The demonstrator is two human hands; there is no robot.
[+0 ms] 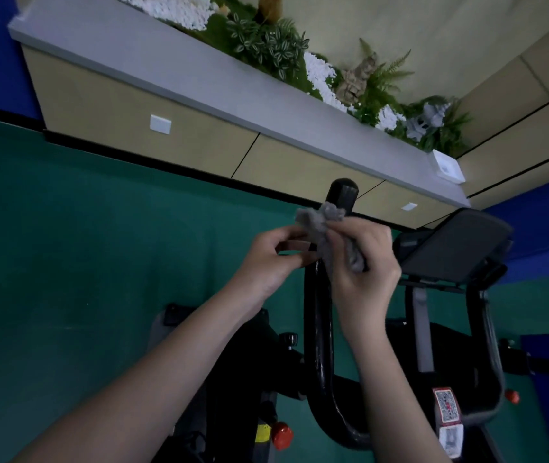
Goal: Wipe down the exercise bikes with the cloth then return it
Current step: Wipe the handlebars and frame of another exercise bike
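Head view. At the far left, green floor (65, 262) is noted, bounded on the far side by a planter ledge (166, 68). Nearer and lower, the dark body of an exercise bike (259, 362) is seen, with a red knob (281, 435) at its near end.

The left hand (273, 262) is raised above the bike. Its fingers are curled narrow, and the left edge of the grey cloth (319, 228) appears to be pinched between thumb and fingertips. The cloth is bunched between the two hands and is not spread on any surface. Whether it touches the bar behind it cannot be told.

Directly behind the cloth lies the black handlebar (319, 329). Its long axis runs from a bend at the near side, up between the forearms, to a capped end showing just beyond the cloth on the far side. The bar is judged to lie closer to the right hand's fingers than to the left's.

The right hand (366, 275) is closed round the greater part of the cloth, a fold being gripped between thumb and curled fingers.

Further right, a dark screen (453, 245) is seen near the right hand but apart from it.

The coming wipe is judged to require the cloth to be lowered onto the bar and drawn along its length, with the right hand better placed to do so.
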